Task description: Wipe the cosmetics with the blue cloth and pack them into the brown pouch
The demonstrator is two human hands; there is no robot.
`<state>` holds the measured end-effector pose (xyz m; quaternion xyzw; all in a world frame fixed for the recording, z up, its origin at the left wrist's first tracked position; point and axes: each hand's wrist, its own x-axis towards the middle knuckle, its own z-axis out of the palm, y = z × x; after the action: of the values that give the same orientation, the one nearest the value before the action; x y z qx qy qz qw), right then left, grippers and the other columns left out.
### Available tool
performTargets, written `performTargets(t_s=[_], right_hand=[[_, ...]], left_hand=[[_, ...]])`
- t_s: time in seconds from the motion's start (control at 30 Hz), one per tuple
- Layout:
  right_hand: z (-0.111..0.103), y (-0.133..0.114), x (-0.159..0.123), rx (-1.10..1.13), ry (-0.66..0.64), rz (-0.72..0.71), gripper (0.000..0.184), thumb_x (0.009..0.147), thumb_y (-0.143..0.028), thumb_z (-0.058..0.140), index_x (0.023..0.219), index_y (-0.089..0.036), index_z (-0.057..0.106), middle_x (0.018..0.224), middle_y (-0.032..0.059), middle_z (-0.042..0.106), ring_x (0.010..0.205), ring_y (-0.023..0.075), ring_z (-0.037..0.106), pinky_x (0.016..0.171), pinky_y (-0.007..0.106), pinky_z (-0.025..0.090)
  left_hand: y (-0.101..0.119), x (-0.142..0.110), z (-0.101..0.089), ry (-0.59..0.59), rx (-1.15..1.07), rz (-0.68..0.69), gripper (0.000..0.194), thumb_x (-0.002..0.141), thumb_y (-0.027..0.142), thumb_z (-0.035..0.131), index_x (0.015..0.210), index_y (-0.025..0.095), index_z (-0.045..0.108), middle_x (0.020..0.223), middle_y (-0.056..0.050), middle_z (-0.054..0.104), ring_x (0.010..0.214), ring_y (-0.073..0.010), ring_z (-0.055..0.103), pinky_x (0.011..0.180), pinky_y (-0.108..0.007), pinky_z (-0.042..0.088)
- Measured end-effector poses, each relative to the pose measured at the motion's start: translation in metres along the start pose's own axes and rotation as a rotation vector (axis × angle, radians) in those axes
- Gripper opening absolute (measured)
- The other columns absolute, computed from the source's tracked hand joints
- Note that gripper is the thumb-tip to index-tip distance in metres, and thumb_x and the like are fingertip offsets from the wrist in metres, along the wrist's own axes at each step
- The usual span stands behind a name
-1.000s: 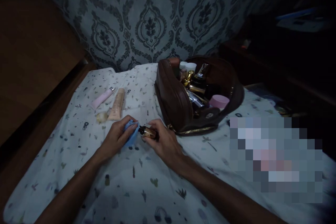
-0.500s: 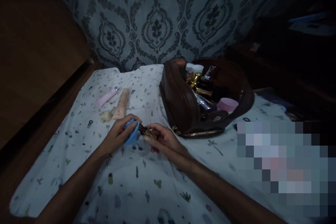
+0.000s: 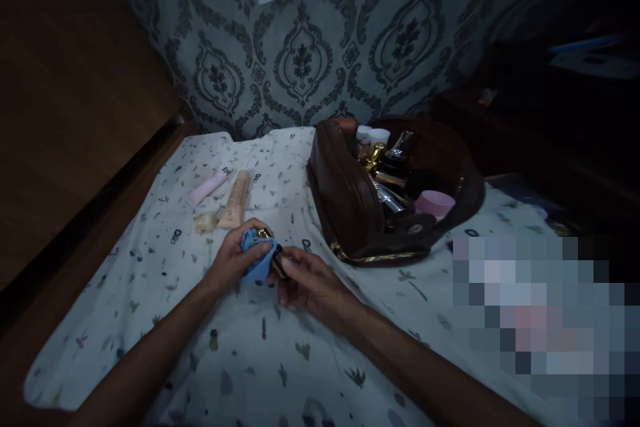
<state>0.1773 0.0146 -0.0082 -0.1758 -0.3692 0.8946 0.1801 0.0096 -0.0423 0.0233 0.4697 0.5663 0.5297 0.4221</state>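
My left hand (image 3: 235,263) is closed around a small blue cloth (image 3: 256,257) and presses it against a little dark bottle with a gold cap (image 3: 277,261). My right hand (image 3: 306,283) grips the bottle's other end, fingers curled round it. Both hands hover just above a white printed sheet (image 3: 260,353). Most of the bottle is hidden by the cloth and fingers.
An open brown leather cosmetic bag (image 3: 350,207) full of bottles and a pink jar (image 3: 434,202) lies to the right. A pink tube (image 3: 207,186), a beige tube (image 3: 235,198) and a small pale item (image 3: 206,221) lie behind my hands. Patterned wall behind, wooden board left.
The bottle has turned in my right hand from lying sideways to pointing up towards the cloth. My left hand has wrapped the cloth further over its top end.
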Motion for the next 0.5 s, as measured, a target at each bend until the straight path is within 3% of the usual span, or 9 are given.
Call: performTargets(t_s=[0.13,0.37,0.5], right_hand=[[0.0011,0.0023,0.0003,-0.113,0.094,-0.117,0.050,0.069,-0.050,0.085,0.091,-0.021,0.052,0.076,-0.0048,0.066,0.050,0.0068,0.057,0.047,0.019,0.040],[0.0038,0.0013,-0.0004,0.106,-0.111,0.092,0.048,0.074,-0.059,0.078,0.084,-0.017,0.056,0.070,-0.0010,0.065,0.043,0.0050,0.049,0.041,0.019,0.033],[0.0041,0.0021,-0.0002,-0.029,-0.020,-0.030,0.048,0.071,-0.055,0.082,0.088,-0.017,0.059,0.078,-0.0023,0.063,0.054,0.0069,0.058,0.048,0.020,0.041]], left_hand=[[-0.0006,0.0010,0.0027,0.095,0.023,-0.009,0.042,0.074,0.054,0.077,0.081,0.018,0.058,0.066,0.003,0.058,0.056,-0.0108,0.052,0.053,-0.021,0.043],[-0.0038,-0.0017,0.0012,0.038,-0.175,-0.087,0.049,0.071,0.054,0.079,0.100,0.019,0.062,0.067,0.003,0.061,0.051,-0.0114,0.056,0.048,-0.021,0.044],[-0.0020,-0.0027,0.0051,0.059,-0.130,-0.066,0.043,0.073,0.055,0.077,0.089,0.019,0.061,0.064,0.003,0.061,0.049,-0.0120,0.056,0.047,-0.022,0.045]])
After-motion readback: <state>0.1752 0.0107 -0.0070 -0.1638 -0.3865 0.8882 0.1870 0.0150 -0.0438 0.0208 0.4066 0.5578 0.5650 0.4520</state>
